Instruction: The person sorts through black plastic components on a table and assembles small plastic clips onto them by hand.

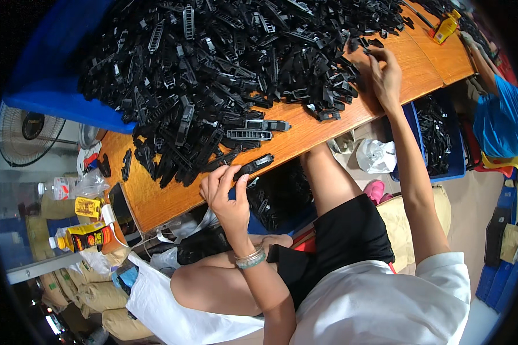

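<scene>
A large heap of black plastic parts [224, 75], many long with ribbed sides, covers the far and middle part of the wooden table [161, 204]. At the table's near edge my left hand [227, 192] has thumb and fingers closed on the end of a long black plastic part [255, 165]. Just beyond it, two ribbed black parts [249, 135] lie side by side at the heap's edge. My right hand [387, 75] reaches to the heap's right side. Its thumb and forefinger pinch a small black piece [366, 50], partly hidden by the fingers.
A blue bin [106, 115] leans behind the heap. Another blue bin [408, 115] with black parts stands below the table's right side. Yellow bottles [446, 26] stand on the table and at left [83, 237]. A fan [31, 129] is far left; a co-worker's blue sleeve [501, 118] shows right.
</scene>
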`<act>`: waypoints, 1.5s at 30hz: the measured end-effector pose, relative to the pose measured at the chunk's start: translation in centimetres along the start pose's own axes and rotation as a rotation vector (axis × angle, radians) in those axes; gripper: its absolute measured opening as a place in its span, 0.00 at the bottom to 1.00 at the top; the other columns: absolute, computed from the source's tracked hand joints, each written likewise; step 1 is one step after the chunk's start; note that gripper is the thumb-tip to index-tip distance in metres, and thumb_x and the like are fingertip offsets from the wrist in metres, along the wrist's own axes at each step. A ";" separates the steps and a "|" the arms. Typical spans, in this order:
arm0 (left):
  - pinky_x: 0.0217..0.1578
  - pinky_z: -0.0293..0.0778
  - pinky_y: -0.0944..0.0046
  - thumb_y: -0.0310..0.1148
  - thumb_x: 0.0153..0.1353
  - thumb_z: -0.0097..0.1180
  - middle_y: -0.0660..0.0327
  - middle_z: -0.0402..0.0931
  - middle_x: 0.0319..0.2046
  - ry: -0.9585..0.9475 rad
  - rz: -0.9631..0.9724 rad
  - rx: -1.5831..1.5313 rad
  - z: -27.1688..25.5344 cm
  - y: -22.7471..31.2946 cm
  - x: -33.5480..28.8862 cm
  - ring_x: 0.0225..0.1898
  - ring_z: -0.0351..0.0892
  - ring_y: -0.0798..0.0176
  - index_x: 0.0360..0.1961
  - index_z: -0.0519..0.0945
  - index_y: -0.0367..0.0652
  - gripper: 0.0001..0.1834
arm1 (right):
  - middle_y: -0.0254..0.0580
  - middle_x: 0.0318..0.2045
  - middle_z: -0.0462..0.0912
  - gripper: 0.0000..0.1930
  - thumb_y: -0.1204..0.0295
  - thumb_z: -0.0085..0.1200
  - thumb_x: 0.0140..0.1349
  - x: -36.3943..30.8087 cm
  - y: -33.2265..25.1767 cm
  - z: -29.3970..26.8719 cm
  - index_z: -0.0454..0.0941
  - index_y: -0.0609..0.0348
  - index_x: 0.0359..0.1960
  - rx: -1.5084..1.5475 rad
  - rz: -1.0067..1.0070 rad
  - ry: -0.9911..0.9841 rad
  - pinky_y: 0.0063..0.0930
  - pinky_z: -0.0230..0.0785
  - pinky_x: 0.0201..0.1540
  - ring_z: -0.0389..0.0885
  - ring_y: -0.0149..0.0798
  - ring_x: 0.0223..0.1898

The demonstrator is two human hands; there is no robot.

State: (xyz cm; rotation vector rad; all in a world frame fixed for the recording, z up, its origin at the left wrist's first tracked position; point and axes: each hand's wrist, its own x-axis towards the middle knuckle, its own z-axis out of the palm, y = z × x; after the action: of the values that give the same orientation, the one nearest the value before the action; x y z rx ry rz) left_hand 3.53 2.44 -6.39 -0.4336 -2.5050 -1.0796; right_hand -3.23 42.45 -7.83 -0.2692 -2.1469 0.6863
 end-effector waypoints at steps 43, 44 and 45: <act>0.47 0.65 0.53 0.24 0.51 0.64 0.57 0.72 0.40 0.120 0.097 0.384 -0.7 -0.5 1.7 0.44 0.68 0.52 0.42 0.80 0.38 0.15 | 0.42 0.39 0.76 0.14 0.80 0.64 0.44 -9.6 -12.3 -2.8 0.77 0.59 0.34 -0.079 -0.244 -0.250 0.37 0.66 0.41 0.73 0.46 0.40; 0.47 0.65 0.53 0.24 0.51 0.64 0.57 0.72 0.40 0.121 0.097 0.388 -0.6 -0.5 1.7 0.44 0.68 0.52 0.42 0.80 0.38 0.15 | 0.42 0.39 0.76 0.14 0.80 0.64 0.44 -9.6 -12.3 -2.9 0.77 0.59 0.34 -0.075 -0.244 -0.249 0.37 0.66 0.41 0.73 0.46 0.40; 0.47 0.65 0.53 0.24 0.51 0.64 0.56 0.72 0.40 0.112 0.145 0.364 -0.6 -0.6 1.6 0.45 0.68 0.51 0.42 0.79 0.39 0.15 | 0.42 0.39 0.76 0.14 0.80 0.64 0.44 -9.6 -12.7 -3.1 0.77 0.59 0.35 -0.040 -0.242 -0.257 0.37 0.66 0.41 0.73 0.46 0.39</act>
State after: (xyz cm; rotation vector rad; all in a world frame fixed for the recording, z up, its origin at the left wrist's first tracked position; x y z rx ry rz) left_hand 1.99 1.81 -5.71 -0.4263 -2.4548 -0.5598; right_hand 5.80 29.17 -5.61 0.0623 -2.3880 0.5627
